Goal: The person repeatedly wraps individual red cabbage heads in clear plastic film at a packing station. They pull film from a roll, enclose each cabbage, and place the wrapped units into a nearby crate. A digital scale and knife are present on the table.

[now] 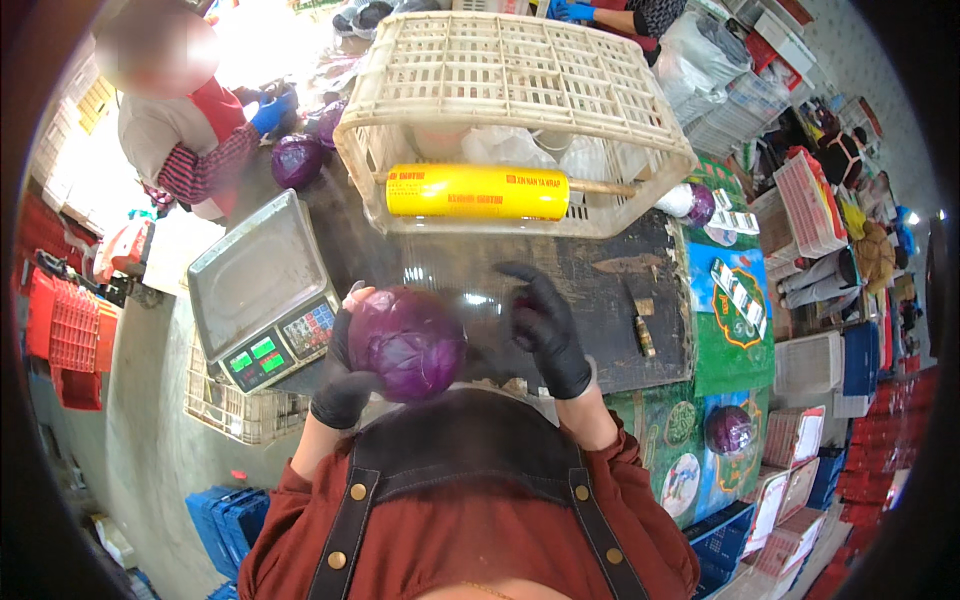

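A purple cabbage [407, 343] with a shiny surface rests in my left hand [345, 379], which wears a black glove and grips it from the left side and below. To the right of it, my right hand [546, 334], also black-gloved, is raised over the dark tabletop [480, 255], its index finger stretched to the left and the other fingers curled. Something dark purple shows at those curled fingers; what it is cannot be told. Beyond both hands, a yellow roll of plastic wrap [478, 192] hangs on a wooden rod at the front of a white plastic crate [517, 75].
A digital scale [259, 281] stands at the left. A knife [643, 330] lies at the table's right. More cabbages sit at the back left [297, 160], on the far right [701, 205] and on green printed sacking [728, 430]. A co-worker in blue gloves [271, 112] stands at the upper left.
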{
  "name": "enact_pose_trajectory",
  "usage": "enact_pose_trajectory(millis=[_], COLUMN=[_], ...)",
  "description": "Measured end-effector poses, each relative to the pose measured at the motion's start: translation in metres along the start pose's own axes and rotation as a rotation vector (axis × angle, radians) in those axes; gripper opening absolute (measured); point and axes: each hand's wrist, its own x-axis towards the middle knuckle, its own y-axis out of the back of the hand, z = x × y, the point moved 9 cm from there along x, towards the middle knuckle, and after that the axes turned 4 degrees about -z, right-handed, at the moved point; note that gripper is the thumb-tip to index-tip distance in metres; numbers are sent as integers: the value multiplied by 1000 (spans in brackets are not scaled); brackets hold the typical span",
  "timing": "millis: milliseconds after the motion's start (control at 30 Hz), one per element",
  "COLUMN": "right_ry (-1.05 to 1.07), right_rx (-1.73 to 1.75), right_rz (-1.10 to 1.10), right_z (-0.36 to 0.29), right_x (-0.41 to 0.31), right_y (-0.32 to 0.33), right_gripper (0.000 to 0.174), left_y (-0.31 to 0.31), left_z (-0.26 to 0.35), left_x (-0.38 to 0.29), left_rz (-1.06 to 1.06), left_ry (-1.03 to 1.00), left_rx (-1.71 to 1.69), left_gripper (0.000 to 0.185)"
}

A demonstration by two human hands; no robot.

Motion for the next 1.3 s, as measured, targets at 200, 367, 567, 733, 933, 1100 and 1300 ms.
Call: enact_pose_trajectory(millis=[200,367,567,733,933,1100,1300], right_ry=[510,509,382,352,335,264,362], right_rx=[-484,-766,-745,-532,-515,-395,-545], right_rz=[-91,-150,-120,-137,-170,-92,-154], right_z=[-68,-76,-76,-75,-70,-70,-76], right_x=[-18,-23,-18,-17,-15,-11,-20], right_y=[-46,-55,-56,-50,-54,-39,-45], right_gripper=[43,34,22,14,13,16,20], left_y=[0,1,4,3,-2,-5,-5], left_z=[4,8,9,9,11,7,10], left_x=[-5,-8,-11,-13,-10,-12,-6], left_rz=[-5,-17,1,-8,-16,-6,-66], left_ry=[-12,13,-16,-13,5,31,-44], left_rx=[130,233,366,377,346,252,365], left_gripper=[118,118,117,117,117,116,116])
